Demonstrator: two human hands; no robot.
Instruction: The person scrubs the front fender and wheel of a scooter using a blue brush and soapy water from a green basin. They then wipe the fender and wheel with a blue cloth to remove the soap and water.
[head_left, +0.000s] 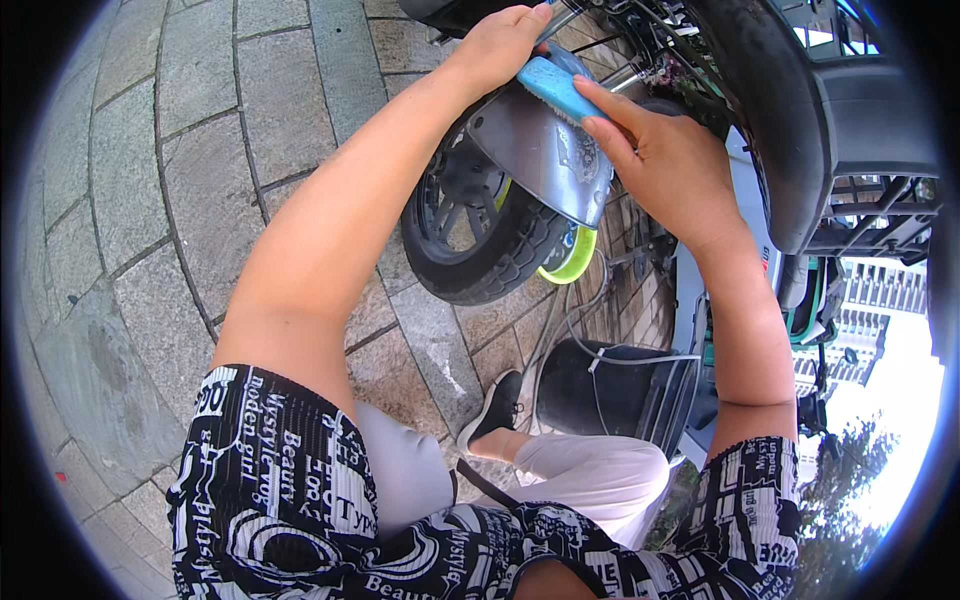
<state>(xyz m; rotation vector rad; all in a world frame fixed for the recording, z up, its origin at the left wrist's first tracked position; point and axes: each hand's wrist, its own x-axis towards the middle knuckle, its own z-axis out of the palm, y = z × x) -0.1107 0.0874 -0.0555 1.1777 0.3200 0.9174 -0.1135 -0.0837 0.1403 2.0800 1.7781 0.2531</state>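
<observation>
My right hand (660, 157) pinches a light-blue scrubbing brush (559, 90), thumb and fingers on its back. The bristles face the silver front mudguard (540, 150) of a scooter and appear to touch its upper part. Whitish wet-looking patches mark the mudguard, which curves over the black front tyre (487, 277) and its spoked wheel (465, 187). Up at the top, my left hand (506, 45) is closed around a chrome fork tube (562, 16) just beyond the brush; some of its fingers are hidden.
A yellow-green basin (574, 262) sits partly behind the tyre. Nearer me stands a black bucket (577, 386), with a thin grey hose (581, 322) looping across it. Dark scooter bodywork (780, 127) and a black basket (877, 214) crowd the right. Stone paving (210, 165) spreads left.
</observation>
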